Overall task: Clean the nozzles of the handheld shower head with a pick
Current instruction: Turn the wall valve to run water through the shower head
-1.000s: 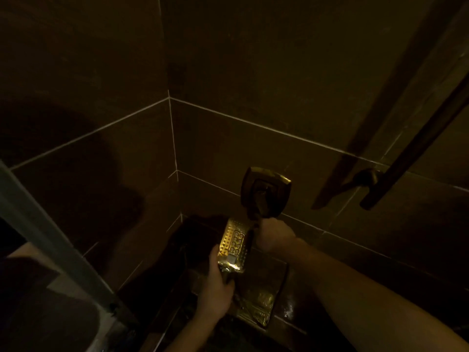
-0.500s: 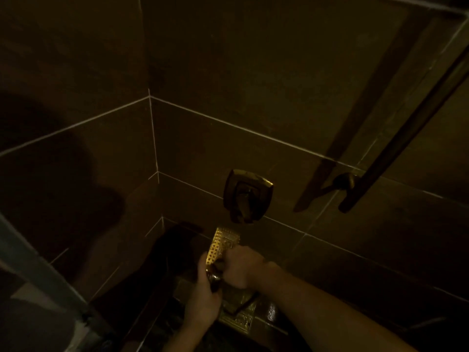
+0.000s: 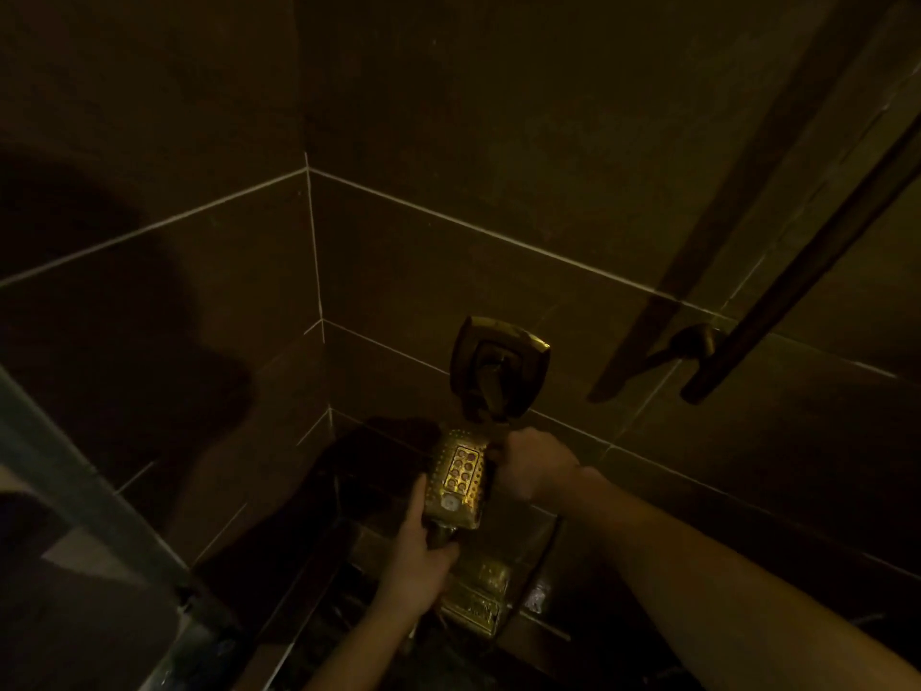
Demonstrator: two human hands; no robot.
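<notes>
A rectangular handheld shower head (image 3: 456,478) with a gold sheen faces up at me, its grid of round nozzles in plain sight. My left hand (image 3: 421,556) grips its handle from below. Beside the head's upper right edge, my right hand (image 3: 531,466) has curled fingers. No pick can be made out in the dim light, so what that hand holds is unclear.
A shiny mixer valve handle (image 3: 498,374) sits on the dark tiled wall just above the shower head. A dark slide bar (image 3: 797,286) runs diagonally at the right with its wall bracket (image 3: 692,339). A metallic drain cover (image 3: 478,605) lies below my hands. A glass door edge (image 3: 75,471) stands at left.
My right hand has moved from over the lower face of the shower head up to its upper right edge, uncovering the nozzle grid. The view shifted slightly.
</notes>
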